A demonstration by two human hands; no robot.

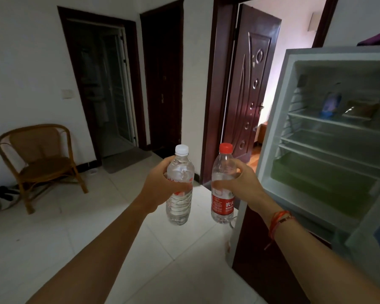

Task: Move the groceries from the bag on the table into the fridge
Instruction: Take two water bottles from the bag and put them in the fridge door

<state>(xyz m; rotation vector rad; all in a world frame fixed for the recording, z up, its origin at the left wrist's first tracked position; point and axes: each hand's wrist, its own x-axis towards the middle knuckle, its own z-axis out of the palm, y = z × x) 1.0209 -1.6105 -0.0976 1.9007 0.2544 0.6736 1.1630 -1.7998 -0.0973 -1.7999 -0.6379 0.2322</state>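
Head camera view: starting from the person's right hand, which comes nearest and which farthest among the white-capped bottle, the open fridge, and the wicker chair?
From the right hand, which holds the red-capped bottle:
1. White-capped bottle, just to its left, held in the left hand.
2. Open fridge, to its right, a little beyond the hand.
3. Wicker chair, far left, against the wall.

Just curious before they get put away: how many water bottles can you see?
2. The white-capped bottle is in the left hand; the red-capped bottle is in the right hand. The open fridge may hide more.
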